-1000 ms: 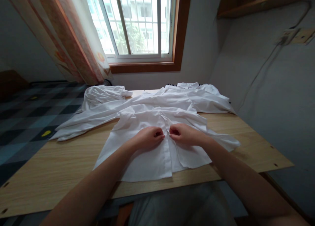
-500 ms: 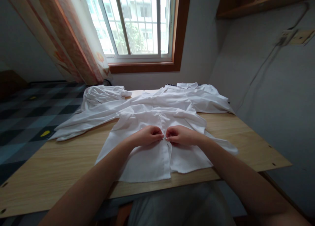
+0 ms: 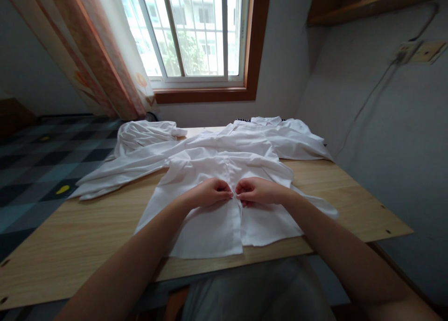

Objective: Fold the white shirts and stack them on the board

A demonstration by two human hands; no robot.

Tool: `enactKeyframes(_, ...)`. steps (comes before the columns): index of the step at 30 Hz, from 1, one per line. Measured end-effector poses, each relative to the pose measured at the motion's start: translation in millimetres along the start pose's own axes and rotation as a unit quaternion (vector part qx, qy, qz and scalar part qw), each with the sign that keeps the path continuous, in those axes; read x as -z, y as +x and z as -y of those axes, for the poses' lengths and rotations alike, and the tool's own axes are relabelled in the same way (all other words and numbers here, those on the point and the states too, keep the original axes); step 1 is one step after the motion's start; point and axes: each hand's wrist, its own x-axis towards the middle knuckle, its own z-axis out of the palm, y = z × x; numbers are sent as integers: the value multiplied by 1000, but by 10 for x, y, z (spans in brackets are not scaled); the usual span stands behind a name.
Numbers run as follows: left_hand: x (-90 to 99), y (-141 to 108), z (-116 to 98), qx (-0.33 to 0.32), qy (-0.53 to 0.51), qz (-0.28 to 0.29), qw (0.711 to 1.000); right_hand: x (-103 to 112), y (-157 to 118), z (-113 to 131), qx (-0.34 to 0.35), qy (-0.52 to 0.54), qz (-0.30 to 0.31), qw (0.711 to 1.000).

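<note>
A white shirt point(image 3: 206, 230) lies spread on the wooden table point(image 3: 87, 239), its hem towards me and its front placket running down the middle. My left hand point(image 3: 212, 191) pinches the placket from the left, thumb and fingertips closed on the cloth. Facing it, my right hand point(image 3: 257, 191) pinches the placket's other edge, fingers curled. The fingertips of both hands nearly meet. Any button between them is too small to make out. Below the hands the two front edges hang slightly apart.
More white garments point(image 3: 224, 141) lie across the table's far side, with a crumpled white bundle point(image 3: 147, 133) at the back left. A bed with a checked cover point(image 3: 38, 171) adjoins on the left. A window point(image 3: 196, 36) is ahead; a cable point(image 3: 364, 101) hangs on the right wall.
My right fingers have shifted very slightly at the placket. Both hands otherwise keep their place and their pinch on the shirt.
</note>
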Motion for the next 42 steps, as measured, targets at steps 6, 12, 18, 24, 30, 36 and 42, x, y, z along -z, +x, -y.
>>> enactKeyframes(6, 6, -5, -12, 4, -32, -3, 999, -7, 19, -21, 21, -34, -24, 999)
enactKeyframes(12, 4, -4, -36, 29, -45, -9, 999, 1, 56, -80, 15, 29, -21, 999)
enactKeyframes(18, -21, -9, -41, 42, -42, -17, 998, 23, 50, -68, -16, 107, -7, 994)
enactKeyframes(24, -23, -7, -38, 29, -19, -11, 999, 69, 51, -60, -47, 147, 34, 987)
enactKeyframes(30, -22, -4, -28, 22, -4, -11, 1000, 58, 119, -133, -43, 125, 16, 991)
enactKeyframes(36, -15, -9, -17, 21, 5, -9, 1000, 77, 145, -174, -44, 123, 17, 991)
enactKeyframes(42, -2, -21, -40, 20, 7, -10, 1000, 33, 127, -134, -37, 99, -2, 994)
